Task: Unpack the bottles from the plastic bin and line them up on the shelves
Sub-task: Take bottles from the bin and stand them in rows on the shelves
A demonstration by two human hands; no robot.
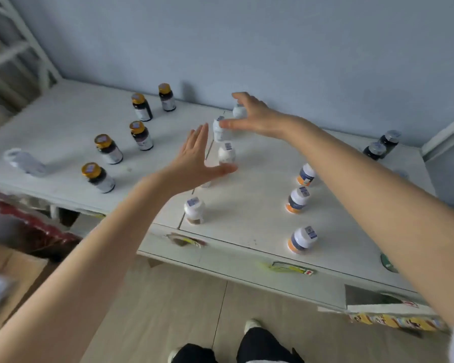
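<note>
White bottles (194,210) stand in a row running from the front edge to the back of the shelf (249,195), and I place everything else by that row. My right hand (257,119) is at its far end, fingers spread wide and arched over the rearmost white bottle (239,111), with the thumb tip against the next one forward. It wraps round neither, so I read it as loose and empty, steadying rather than carrying. My left hand (194,158) is flat and empty, fingers straight and together, just left of the row's middle. Its thumb lies in front of one bottle and its palm hides part of another. Left of the row, five amber-capped bottles (141,135) stand upright in a looser double line. Farther left something pale (24,161) lies on its side, too blurred to name. Right of the row, three orange-banded bottles (297,199) make a neat line, and well beyond them, near the back, two grey-capped bottles (375,151) stand close together. I'd judge the unpacking well advanced: several kinds are out and upright, and this looks like straightening the white row. I can't make out the plastic bin, so I can't tell how many bottles remain in it.
</note>
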